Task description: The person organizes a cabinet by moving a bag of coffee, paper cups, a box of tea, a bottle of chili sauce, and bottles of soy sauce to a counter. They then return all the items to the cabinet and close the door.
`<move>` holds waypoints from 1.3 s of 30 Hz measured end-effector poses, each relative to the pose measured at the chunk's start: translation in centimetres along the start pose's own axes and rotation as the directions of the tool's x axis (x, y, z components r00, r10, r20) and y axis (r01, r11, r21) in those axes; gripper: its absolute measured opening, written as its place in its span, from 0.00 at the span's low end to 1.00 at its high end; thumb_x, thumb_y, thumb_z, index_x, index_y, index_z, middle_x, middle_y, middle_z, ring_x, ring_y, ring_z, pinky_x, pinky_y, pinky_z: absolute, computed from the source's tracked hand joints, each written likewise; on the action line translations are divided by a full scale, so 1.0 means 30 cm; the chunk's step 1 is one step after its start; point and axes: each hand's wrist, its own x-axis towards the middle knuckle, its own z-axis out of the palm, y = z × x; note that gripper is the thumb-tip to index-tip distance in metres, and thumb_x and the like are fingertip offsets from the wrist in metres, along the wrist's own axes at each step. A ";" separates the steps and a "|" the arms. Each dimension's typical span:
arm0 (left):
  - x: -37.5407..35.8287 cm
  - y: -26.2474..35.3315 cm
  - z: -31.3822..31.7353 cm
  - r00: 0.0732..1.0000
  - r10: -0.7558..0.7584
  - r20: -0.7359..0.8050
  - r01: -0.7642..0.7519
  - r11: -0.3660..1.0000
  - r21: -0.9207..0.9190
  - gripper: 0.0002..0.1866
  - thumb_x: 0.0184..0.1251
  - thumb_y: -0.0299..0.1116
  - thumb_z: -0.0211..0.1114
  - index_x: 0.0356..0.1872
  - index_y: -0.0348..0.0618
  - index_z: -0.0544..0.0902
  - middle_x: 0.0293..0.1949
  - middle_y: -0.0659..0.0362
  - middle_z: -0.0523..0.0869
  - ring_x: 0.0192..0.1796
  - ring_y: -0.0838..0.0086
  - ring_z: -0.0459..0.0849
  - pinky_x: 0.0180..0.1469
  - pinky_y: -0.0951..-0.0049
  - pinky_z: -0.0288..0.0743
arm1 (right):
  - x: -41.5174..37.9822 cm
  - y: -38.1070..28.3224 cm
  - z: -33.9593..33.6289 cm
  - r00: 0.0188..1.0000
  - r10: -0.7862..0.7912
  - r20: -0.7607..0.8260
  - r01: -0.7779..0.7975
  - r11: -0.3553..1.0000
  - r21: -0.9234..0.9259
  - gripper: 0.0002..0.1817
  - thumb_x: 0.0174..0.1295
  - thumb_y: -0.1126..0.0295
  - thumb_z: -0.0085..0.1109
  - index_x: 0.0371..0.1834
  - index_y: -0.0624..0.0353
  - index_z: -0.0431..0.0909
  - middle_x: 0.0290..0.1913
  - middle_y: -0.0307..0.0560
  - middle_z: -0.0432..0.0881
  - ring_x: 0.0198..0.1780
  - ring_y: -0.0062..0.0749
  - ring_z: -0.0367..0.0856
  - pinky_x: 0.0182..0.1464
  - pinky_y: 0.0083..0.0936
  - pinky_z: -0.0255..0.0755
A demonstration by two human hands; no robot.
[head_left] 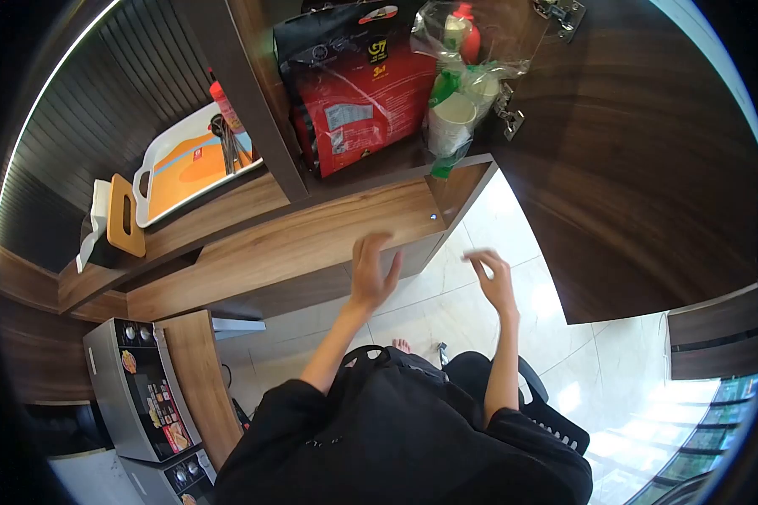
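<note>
My left hand (374,273) hovers in front of the wooden counter, its thumb held apart from the bent fingers and nothing in it. To its right, my right hand (493,278) hangs in the air over the floor, thumb and fingers spread, also bare; its fingertips are slightly blurred. Above both hands, inside the open cupboard, stands a large red and black G7 coffee bag (362,93). Beside the bag are paper cups (452,122) in clear plastic wrapping, with a red-capped bottle (470,38) behind them. Neither hand touches any of these.
The cupboard door (640,168) stands wide open on the right. On the left shelf are a white tray (147,181) with an orange sheet, a red spray can (225,105), and a tissue box (126,217). A grey oven (135,387) sits lower left. Behind me is a black chair (556,421).
</note>
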 end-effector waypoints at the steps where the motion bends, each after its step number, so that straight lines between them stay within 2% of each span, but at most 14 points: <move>1: -0.128 -0.034 -0.019 0.997 -0.069 0.027 0.069 0.998 -0.003 0.21 0.63 0.27 0.71 0.55 0.40 0.75 0.48 0.50 0.82 0.51 0.56 0.79 0.57 0.60 0.72 | -0.080 0.069 -0.032 0.990 0.122 0.076 -0.121 0.993 -0.009 0.08 0.68 0.76 0.60 0.43 0.60 0.88 0.45 0.50 0.89 0.53 0.39 0.86 0.58 0.30 0.75; 2: -0.256 -0.067 -0.039 0.989 -0.135 0.056 0.135 0.991 -0.004 0.21 0.63 0.27 0.72 0.55 0.40 0.75 0.45 0.54 0.83 0.48 0.61 0.80 0.54 0.65 0.73 | -0.161 0.132 -0.077 0.955 0.260 0.141 -0.264 0.965 0.008 0.09 0.69 0.77 0.58 0.46 0.60 0.88 0.47 0.47 0.89 0.53 0.35 0.86 0.57 0.29 0.76; 5: -0.590 -0.130 -0.087 0.730 -0.652 0.207 0.684 0.696 -0.217 0.20 0.66 0.30 0.72 0.54 0.40 0.73 0.42 0.57 0.82 0.44 0.71 0.81 0.49 0.69 0.75 | -0.314 0.154 -0.209 0.871 0.441 -0.214 -0.426 0.897 0.115 0.11 0.72 0.75 0.53 0.51 0.59 0.85 0.49 0.42 0.88 0.55 0.29 0.84 0.58 0.29 0.75; 7: -0.785 -0.200 -0.119 0.597 -0.752 0.280 0.802 0.561 -0.204 0.22 0.67 0.31 0.71 0.56 0.40 0.70 0.41 0.56 0.82 0.43 0.73 0.82 0.46 0.70 0.76 | -0.408 0.246 -0.270 0.719 0.525 -0.455 -0.288 0.822 0.492 0.13 0.74 0.72 0.53 0.57 0.64 0.79 0.56 0.46 0.84 0.57 0.32 0.83 0.59 0.29 0.75; 9: -0.955 -0.287 -0.132 0.540 -0.777 0.323 0.839 0.526 -0.139 0.23 0.67 0.32 0.71 0.56 0.39 0.69 0.41 0.55 0.82 0.41 0.73 0.83 0.42 0.71 0.78 | -0.462 0.317 -0.331 0.544 0.466 -0.697 -0.316 0.884 0.344 0.24 0.77 0.67 0.50 0.73 0.63 0.65 0.73 0.53 0.68 0.71 0.37 0.70 0.69 0.35 0.70; 11: -1.072 -0.356 -0.166 0.390 -0.840 0.377 0.919 0.377 -0.110 0.24 0.66 0.33 0.72 0.55 0.38 0.69 0.40 0.54 0.83 0.38 0.71 0.84 0.37 0.70 0.80 | -0.367 0.064 -0.346 0.451 0.438 -0.778 0.199 0.800 0.566 0.30 0.80 0.58 0.47 0.78 0.61 0.57 0.78 0.54 0.59 0.77 0.39 0.61 0.77 0.38 0.60; 14: -1.277 -0.505 -0.237 0.183 -0.919 0.349 0.979 0.204 0.026 0.21 0.66 0.34 0.71 0.52 0.36 0.71 0.39 0.53 0.83 0.37 0.70 0.85 0.36 0.69 0.80 | -0.305 -0.204 -0.326 0.502 0.531 -0.683 0.623 0.327 0.711 0.30 0.80 0.60 0.45 0.79 0.63 0.55 0.78 0.55 0.62 0.75 0.44 0.65 0.79 0.38 0.53; 17: -1.436 -0.601 -0.368 0.108 -0.955 0.277 0.955 0.177 0.237 0.18 0.65 0.33 0.68 0.49 0.36 0.73 0.36 0.53 0.85 0.33 0.69 0.86 0.32 0.70 0.79 | -0.271 -0.302 -0.198 0.378 0.194 -0.905 -0.006 0.978 0.207 0.29 0.83 0.58 0.36 0.80 0.64 0.54 0.78 0.55 0.60 0.76 0.44 0.62 0.79 0.36 0.53; 19: -1.529 -0.664 -0.459 -0.065 -0.951 0.302 0.973 0.007 0.232 0.19 0.63 0.33 0.70 0.47 0.36 0.71 0.33 0.51 0.86 0.27 0.70 0.86 0.31 0.69 0.81 | -0.270 -0.343 -0.173 0.379 0.246 -0.892 0.100 0.947 0.304 0.29 0.83 0.57 0.33 0.80 0.64 0.55 0.78 0.56 0.60 0.76 0.43 0.61 0.78 0.36 0.55; 21: -1.512 -0.623 -0.538 -0.072 -0.953 0.295 0.962 0.011 0.271 0.18 0.63 0.33 0.70 0.46 0.37 0.72 0.31 0.52 0.87 0.28 0.70 0.86 0.31 0.69 0.81 | -0.323 -0.329 -0.141 0.456 0.253 -0.853 0.186 0.910 0.370 0.31 0.83 0.55 0.35 0.81 0.64 0.52 0.80 0.56 0.54 0.78 0.44 0.57 0.80 0.39 0.49; 28: -1.657 -0.617 -0.731 0.006 -0.959 0.282 0.947 0.096 0.308 0.19 0.60 0.36 0.71 0.45 0.37 0.75 0.30 0.51 0.88 0.30 0.67 0.88 0.34 0.68 0.82 | -0.292 -0.440 0.151 0.216 0.273 -0.937 0.305 0.893 0.330 0.30 0.82 0.56 0.39 0.76 0.70 0.60 0.73 0.59 0.65 0.75 0.42 0.61 0.77 0.35 0.49; 31: -1.724 -0.603 -0.784 -0.009 -0.962 0.273 0.909 0.106 0.403 0.21 0.59 0.41 0.72 0.44 0.37 0.77 0.31 0.51 0.89 0.34 0.63 0.89 0.40 0.65 0.82 | -0.301 -0.528 0.248 0.453 0.172 -0.875 0.187 0.941 0.282 0.31 0.80 0.56 0.40 0.74 0.72 0.58 0.75 0.59 0.61 0.78 0.41 0.55 0.79 0.33 0.43; 37: -1.851 -0.627 -0.847 0.072 -0.960 0.271 0.888 0.185 0.421 0.22 0.57 0.45 0.72 0.43 0.38 0.80 0.36 0.48 0.89 0.42 0.57 0.89 0.50 0.61 0.80 | -0.301 -0.686 0.491 0.757 0.031 -0.652 0.133 0.971 0.200 0.37 0.63 0.81 0.64 0.75 0.68 0.59 0.76 0.59 0.61 0.78 0.45 0.58 0.77 0.38 0.53; 39: -1.845 -0.622 -0.854 0.060 -0.962 0.266 0.877 0.178 0.447 0.22 0.58 0.46 0.72 0.44 0.38 0.81 0.37 0.47 0.90 0.43 0.56 0.89 0.50 0.61 0.80 | -0.293 -0.706 0.520 0.868 -0.093 -0.488 0.221 0.952 0.212 0.26 0.61 0.79 0.66 0.65 0.62 0.74 0.78 0.63 0.61 0.78 0.50 0.62 0.71 0.45 0.65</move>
